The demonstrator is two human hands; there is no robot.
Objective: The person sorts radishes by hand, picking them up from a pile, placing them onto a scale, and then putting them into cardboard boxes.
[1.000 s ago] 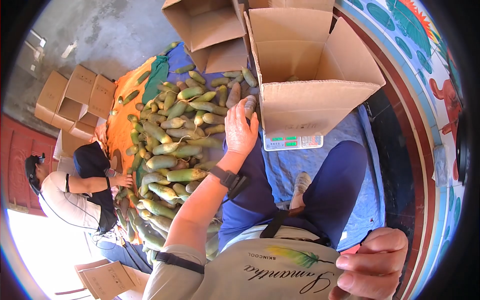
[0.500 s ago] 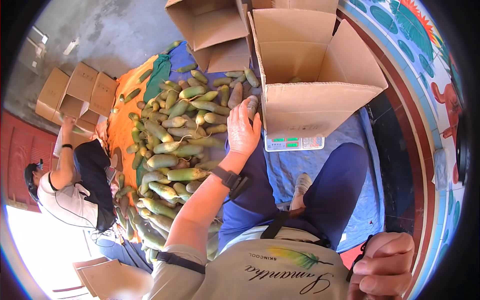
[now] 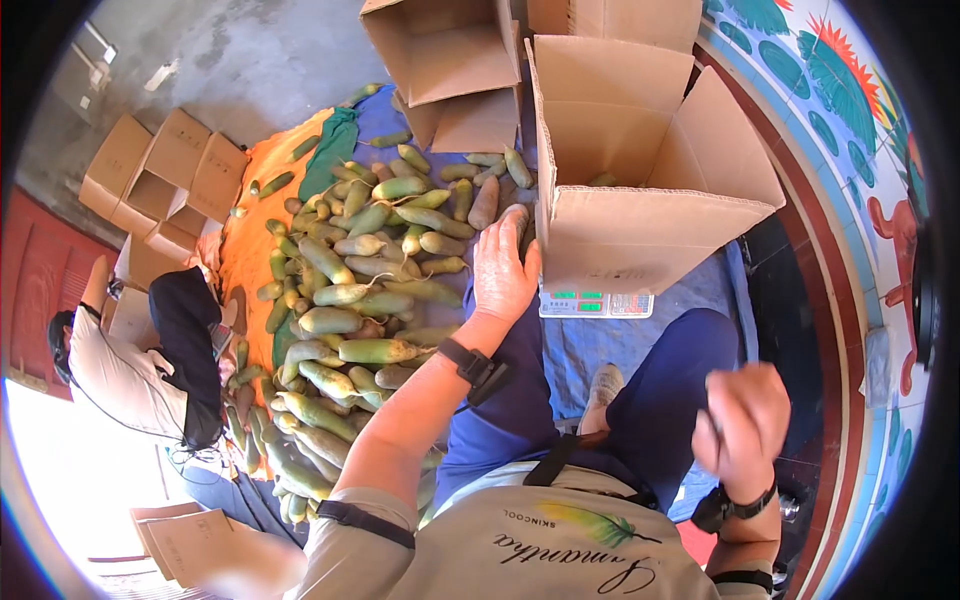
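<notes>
My left hand [image 3: 505, 270] lies flat on my bent left leg, fingers stretched out and the thumb apart, holding nothing. Just beyond its fingertips is a greyish striped thing, apparently my shoe, partly covered. To its left spreads a heap of green radishes [image 3: 375, 350]. Close on its right stands an open cardboard box [image 3: 640, 240] on a digital scale [image 3: 597, 304] with lit green displays. The box's inside is mostly hidden. My right hand [image 3: 745, 425] is raised above my right thigh, somewhat blurred, its fingers curled in and nothing visible in them.
Open boxes [image 3: 455, 60] are stacked at the back. At the left, a person in a light shirt [image 3: 130, 375] bends beside more cartons [image 3: 165, 170]. Orange [image 3: 262, 200] and blue sheets [image 3: 680, 290] cover the floor. A painted tiled wall [image 3: 825, 90] borders the right side.
My right hand has moved up and left from the lower right corner, over my right thigh. My left hand stays on the leg. The person at the left has lowered an arm.
</notes>
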